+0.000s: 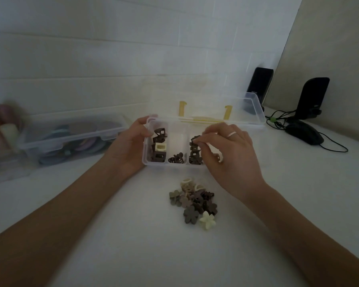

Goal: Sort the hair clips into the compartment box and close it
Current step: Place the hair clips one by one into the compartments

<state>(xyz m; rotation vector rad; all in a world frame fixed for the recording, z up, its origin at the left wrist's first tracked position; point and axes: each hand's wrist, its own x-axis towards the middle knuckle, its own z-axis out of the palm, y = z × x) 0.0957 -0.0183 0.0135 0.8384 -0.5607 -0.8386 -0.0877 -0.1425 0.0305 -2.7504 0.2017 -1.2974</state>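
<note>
Our right hand (226, 150) has its grip closed in a pinch — thumb and forefinger tips meet on a dark brown clip (195, 139) at the top of the stack in the right compartment of the compartment box (166, 163). The other fingers are curled loosely above the box; a pale ring (230, 134) sits on one of them. Whether the clip is being set down or only nudged, we cannot tell.

Our left hand (131, 146) holds the box's left end, thumb hooked over the rim at the far corner, fingers hidden behind the wall. Its grip is curled round the box edge.

To do this step well, we judge: keep the left hand bracing the light box so it does not slide on the table (112, 235), lower the clip onto the stack before releasing, and keep like shapes together — square clips (159, 147) are in the left compartment, a small dark clip (176, 158) is in the middle.

The unsorted pile (193, 200) of flower clips, brown, grey-green and cream, lies on the table just in front of the box, so much remains. The lid (247, 108) stands open behind, with yellow latches (228, 112).

Hard to make out: the right compartment's contents under our palm, the dim blurred storage bin (71, 137) at left, and the objects beyond it. A mouse (305, 131) and two dark speakers (313, 96) sit far right.
</note>
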